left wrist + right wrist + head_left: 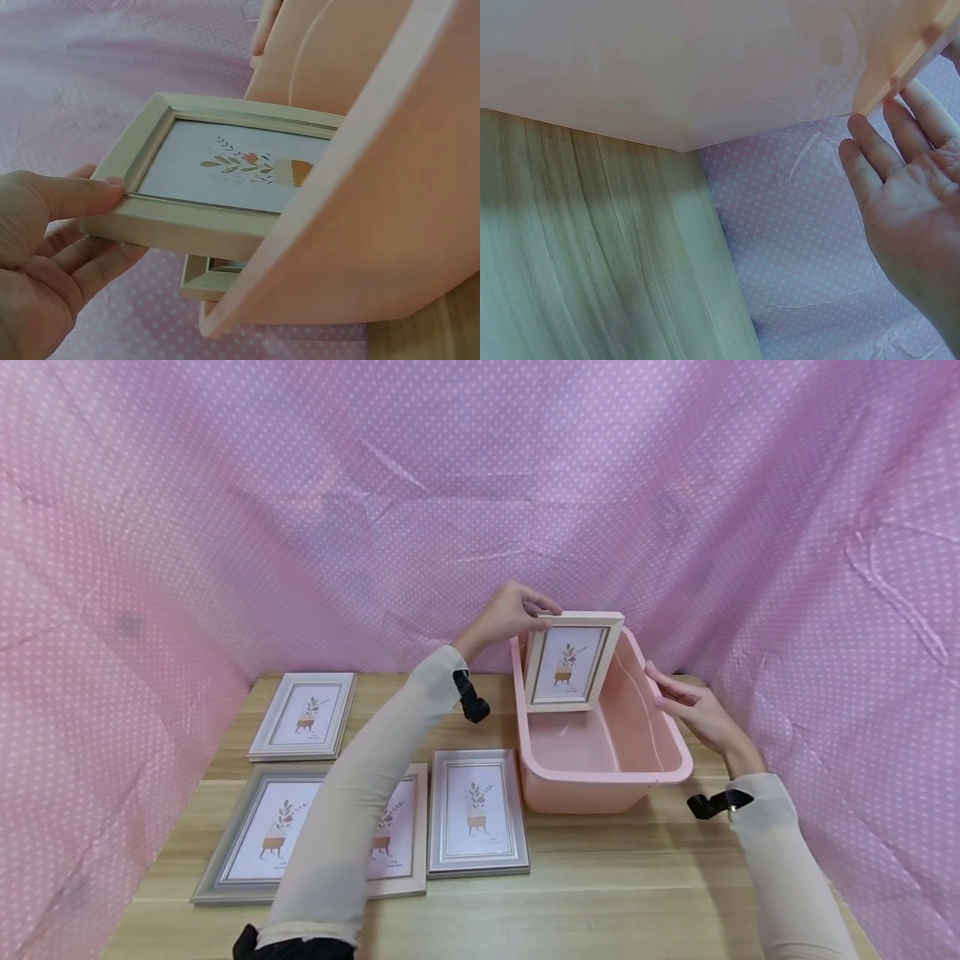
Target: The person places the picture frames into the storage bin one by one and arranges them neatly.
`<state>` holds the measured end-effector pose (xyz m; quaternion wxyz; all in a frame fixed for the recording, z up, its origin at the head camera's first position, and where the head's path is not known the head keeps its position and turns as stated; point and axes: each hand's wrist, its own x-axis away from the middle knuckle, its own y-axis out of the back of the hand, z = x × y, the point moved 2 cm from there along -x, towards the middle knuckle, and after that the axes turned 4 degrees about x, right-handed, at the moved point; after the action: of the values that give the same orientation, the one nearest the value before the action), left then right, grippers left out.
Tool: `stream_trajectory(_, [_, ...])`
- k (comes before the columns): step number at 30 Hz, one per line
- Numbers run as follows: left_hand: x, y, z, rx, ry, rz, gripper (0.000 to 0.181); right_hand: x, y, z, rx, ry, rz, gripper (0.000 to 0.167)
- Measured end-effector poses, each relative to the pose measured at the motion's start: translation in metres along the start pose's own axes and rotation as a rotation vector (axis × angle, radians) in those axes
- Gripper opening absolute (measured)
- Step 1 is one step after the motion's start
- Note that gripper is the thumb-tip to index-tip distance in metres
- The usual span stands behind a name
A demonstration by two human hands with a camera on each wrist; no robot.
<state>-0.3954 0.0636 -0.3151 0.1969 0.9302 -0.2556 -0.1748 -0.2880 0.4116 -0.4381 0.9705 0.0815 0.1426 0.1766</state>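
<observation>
My left hand point(512, 614) pinches the top left corner of a cream picture frame point(567, 663), which stands upright inside the far part of a pink plastic tub point(592, 777). In the left wrist view, the thumb of my left hand point(52, 240) lies on the face of the cream frame point(195, 214) and the fingers are beneath it. Part of another cream frame point(201, 283) shows behind that one, at the tub's rim. At the tub's right side, my right hand point(697, 714) touches the rim with its fingertips; the right wrist view shows that hand point(919, 180) with extended fingers.
On the wooden table point(600, 902), left of the tub, lie a white frame point(303, 717), a large grey frame point(258, 835), a cream-edged frame point(397, 835) partly under my left arm, and a silver frame point(478, 812). A pink dotted cloth point(480, 510) hangs behind and around the table.
</observation>
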Motion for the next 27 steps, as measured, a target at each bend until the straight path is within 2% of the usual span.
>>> stream_trajectory(3, [0.000,-0.001,0.003,-0.039,0.031,0.023,0.023,0.000,0.000,0.000,0.003,-0.010,-0.001,0.053])
stream_trajectory(5, [0.000,-0.001,0.005,-0.050,0.029,0.025,0.024,0.000,0.000,0.001,0.004,-0.017,-0.003,0.054])
stream_trajectory(12, [0.000,-0.001,0.015,-0.023,0.039,0.044,0.026,0.000,0.001,0.000,0.011,-0.018,0.003,0.054])
stream_trajectory(21, [-0.003,-0.002,0.028,-0.030,0.064,0.108,0.027,0.000,0.000,-0.001,-0.008,0.003,-0.007,0.053])
stream_trajectory(27, [-0.007,-0.004,0.031,-0.024,0.066,0.123,0.027,0.000,-0.001,0.000,0.004,0.004,-0.008,0.053])
